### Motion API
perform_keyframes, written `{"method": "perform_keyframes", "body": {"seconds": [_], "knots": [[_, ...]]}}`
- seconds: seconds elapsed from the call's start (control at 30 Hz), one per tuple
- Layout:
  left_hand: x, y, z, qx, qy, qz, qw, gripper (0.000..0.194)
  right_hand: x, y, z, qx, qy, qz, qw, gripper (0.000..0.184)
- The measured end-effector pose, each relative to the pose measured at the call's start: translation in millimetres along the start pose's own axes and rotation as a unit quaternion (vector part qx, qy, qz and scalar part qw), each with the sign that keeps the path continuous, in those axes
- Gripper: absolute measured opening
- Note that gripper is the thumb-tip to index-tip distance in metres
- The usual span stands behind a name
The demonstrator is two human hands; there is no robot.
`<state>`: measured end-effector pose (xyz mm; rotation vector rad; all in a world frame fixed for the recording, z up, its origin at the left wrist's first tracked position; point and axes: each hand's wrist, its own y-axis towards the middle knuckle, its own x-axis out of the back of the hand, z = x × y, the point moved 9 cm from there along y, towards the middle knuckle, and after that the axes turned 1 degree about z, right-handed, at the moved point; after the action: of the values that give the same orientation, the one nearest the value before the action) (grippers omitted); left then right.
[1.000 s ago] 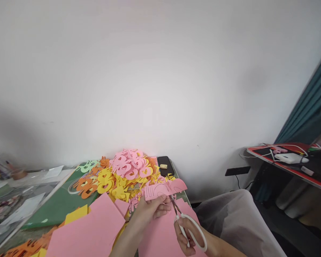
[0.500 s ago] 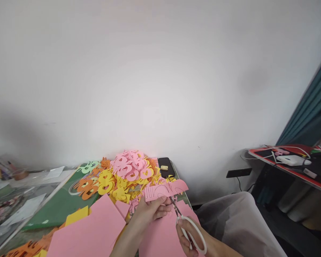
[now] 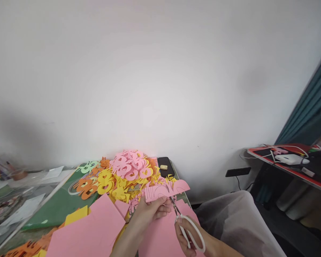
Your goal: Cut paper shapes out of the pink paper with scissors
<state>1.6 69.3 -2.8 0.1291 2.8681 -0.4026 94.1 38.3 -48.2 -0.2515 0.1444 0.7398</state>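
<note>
My left hand (image 3: 155,210) pinches the lower edge of a pink paper piece (image 3: 156,192) with curved pencil lines drawn on it. In my right hand (image 3: 186,235) is a pair of scissors (image 3: 178,214) with white handles, its blades pointing up and meeting the paper just right of my left fingertips. The blade tips are partly hidden by the paper. Below both hands lies a pink sheet (image 3: 160,235). Behind the held piece rises a heap of pink cut-outs (image 3: 131,164) with heart-shaped holes, beside yellow cut-outs (image 3: 105,182) and orange ones (image 3: 87,187).
A black phone (image 3: 166,167) with a small pale object on it lies near the wall. Larger pink sheets (image 3: 88,228) cover the front left, over a green mat (image 3: 56,203). At right stands a red-edged table (image 3: 318,180) with cables. A power strip (image 3: 238,172) is on the wall.
The right end of the paper piece has shifted slightly to the right around the scissors. Both hands keep nearly the same place and grip.
</note>
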Motion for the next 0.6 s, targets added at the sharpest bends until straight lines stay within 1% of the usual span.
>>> {"method": "perform_keyframes", "body": {"seconds": [0.17,0.37,0.47,0.6], "knots": [[-1.2,0.4,2.8,-0.018,-0.001,-0.001,1.0,0.029,2.9,1.4,-3.3,-0.008,0.006,-0.013,1.0,0.051],[2.0,2.8,1.8,0.016,-0.003,-0.011,1.0,0.03,6.1,4.7,-11.5,-0.019,0.01,-0.024,0.999,0.05],[2.7,2.6,0.5,0.022,-0.006,-0.01,1.0,0.032,7.6,6.1,-14.4,-0.023,0.009,-0.029,0.999,0.052],[2.3,-0.1,-5.2,-0.003,0.0,-0.003,1.0,0.031,10.3,7.5,-15.8,-0.027,0.006,-0.036,0.999,0.052]]}}
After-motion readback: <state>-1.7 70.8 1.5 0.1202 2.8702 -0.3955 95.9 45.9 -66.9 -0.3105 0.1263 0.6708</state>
